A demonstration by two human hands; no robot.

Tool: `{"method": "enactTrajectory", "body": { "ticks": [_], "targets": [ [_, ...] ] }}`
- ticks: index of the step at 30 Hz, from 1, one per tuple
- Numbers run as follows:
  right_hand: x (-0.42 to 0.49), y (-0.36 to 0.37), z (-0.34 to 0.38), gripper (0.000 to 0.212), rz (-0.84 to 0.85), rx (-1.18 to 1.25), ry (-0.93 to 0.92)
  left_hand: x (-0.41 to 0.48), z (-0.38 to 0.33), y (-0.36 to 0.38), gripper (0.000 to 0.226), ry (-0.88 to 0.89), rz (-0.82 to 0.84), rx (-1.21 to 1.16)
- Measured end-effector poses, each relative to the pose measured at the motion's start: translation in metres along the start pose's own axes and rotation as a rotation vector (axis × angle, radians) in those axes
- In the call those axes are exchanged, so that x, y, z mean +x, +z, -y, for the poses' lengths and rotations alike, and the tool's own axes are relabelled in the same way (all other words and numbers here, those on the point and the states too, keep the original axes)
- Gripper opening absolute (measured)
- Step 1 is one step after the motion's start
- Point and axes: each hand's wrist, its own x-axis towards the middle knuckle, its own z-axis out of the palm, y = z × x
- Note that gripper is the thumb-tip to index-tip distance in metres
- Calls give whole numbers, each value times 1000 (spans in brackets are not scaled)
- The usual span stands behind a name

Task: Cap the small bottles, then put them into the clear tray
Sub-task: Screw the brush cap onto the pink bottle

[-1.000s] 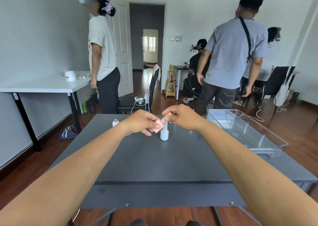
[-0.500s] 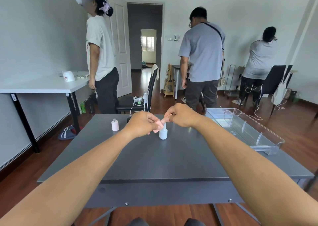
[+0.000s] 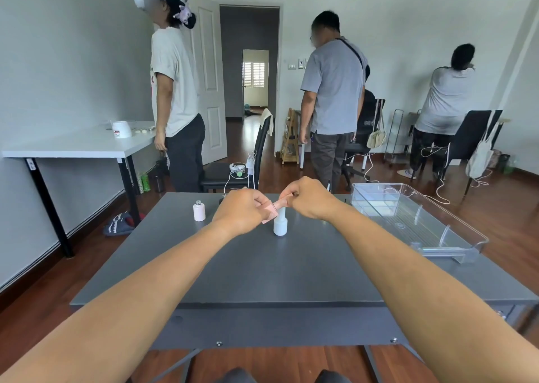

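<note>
Steadying the pink bottle (image 3: 269,214), gripped in the curled left hand (image 3: 239,211) just above the white bottle (image 3: 280,225) on the grey table (image 3: 262,269), and, likely best, turning the cap (image 3: 281,204) pinched in the right hand (image 3: 309,198) squarely, well apart from the clear tray (image 3: 447,212).
</note>
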Motion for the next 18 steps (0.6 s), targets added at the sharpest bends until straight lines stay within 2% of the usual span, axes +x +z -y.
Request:
{"method": "enactTrajectory", "body": {
  "ticks": [4, 8, 11, 15, 18],
  "targets": [
    [-2, 5, 0, 16, -8, 17, 20, 0, 7, 4, 12, 4, -3, -19],
    [-7, 11, -3, 18, 28, 206, 62, -2, 15, 9, 17, -6, 7, -110],
    [-9, 17, -5, 19, 27, 300, 66, -4, 19, 13, 30, -19, 31, -174],
    [-8, 26, -8, 13, -37, 334, 53, -2, 28, 15, 20, -75, 42, -182],
    [-5, 30, -12, 17, -87, 343, 42, -1, 34, 17, 19, -100, 47, -150]
  ]
}}
